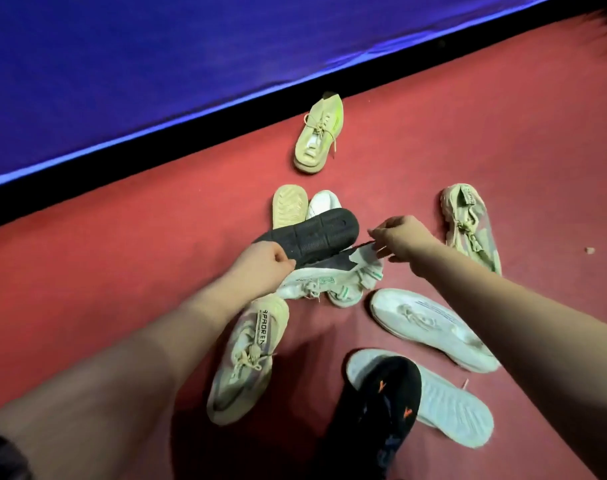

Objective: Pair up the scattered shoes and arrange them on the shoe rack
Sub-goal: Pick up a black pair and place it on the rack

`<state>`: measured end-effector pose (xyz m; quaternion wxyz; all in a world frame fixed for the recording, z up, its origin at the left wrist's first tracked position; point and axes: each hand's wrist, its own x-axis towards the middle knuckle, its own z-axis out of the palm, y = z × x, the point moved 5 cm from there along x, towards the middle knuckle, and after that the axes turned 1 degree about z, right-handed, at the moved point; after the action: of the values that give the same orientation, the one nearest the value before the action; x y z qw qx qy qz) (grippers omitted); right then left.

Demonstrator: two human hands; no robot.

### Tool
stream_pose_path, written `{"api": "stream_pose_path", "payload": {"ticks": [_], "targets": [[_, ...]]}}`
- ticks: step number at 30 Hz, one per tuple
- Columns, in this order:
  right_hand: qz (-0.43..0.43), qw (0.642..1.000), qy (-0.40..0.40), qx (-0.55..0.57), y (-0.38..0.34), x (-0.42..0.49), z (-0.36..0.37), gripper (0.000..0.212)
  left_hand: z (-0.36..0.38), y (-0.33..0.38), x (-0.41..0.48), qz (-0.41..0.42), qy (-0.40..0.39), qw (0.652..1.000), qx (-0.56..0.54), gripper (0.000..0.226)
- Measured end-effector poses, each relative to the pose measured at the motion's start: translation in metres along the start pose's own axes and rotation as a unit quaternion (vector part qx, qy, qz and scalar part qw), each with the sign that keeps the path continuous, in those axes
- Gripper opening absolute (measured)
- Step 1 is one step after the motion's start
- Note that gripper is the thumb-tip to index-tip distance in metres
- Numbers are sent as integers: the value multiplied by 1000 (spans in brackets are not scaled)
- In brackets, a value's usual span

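1. I read "SPAOREN", or something close to it, in black on the strap of the beige sneaker [250,358], which lies just nearer me than the dark-soled shoe [315,233].
2. A green mark like a "Z" shows on the white sneaker with green trim [329,284], which touches the dark-soled shoe from beneath.
3. A similar second beige sneaker [471,226] lies well right of the dark-soled shoe. I cannot read its strap lettering.
4. Nearer me still, a black shoe with orange marks [378,410] lies across an upturned pale sole [451,407]. A white lace-up [430,327] sits between them and the dark-soled shoe, to the right.
5. The left hand [264,261] grips the dark-soled shoe's left end, sole upward.
6. The right hand [404,239], fingers curled, pinches what looks like the white sneaker's tongue at the dark-soled shoe's right end.
7. Just beyond the dark-soled shoe are an upturned tan sole [290,206] and a white toe [324,202]. Farther beyond is a yellow-green laced sneaker [319,133].
8. Everything rests on red carpet [122,271]. Beyond it a black band [191,133] runs under a blue wall covering [156,64].
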<state>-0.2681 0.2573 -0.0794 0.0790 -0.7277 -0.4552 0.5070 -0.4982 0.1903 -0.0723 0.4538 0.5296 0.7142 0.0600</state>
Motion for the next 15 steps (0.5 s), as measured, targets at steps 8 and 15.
{"api": "stream_pose_path", "payload": {"ticks": [8, 15], "targets": [[-53, 994, 14, -94, -10, 91, 37, 57, -12, -30, 70, 33, 47, 993, 107, 23], [3, 1000, -13, 10, 14, 85, 37, 43, -5, -53, 43, 0, -14, 998, 58, 16]]}}
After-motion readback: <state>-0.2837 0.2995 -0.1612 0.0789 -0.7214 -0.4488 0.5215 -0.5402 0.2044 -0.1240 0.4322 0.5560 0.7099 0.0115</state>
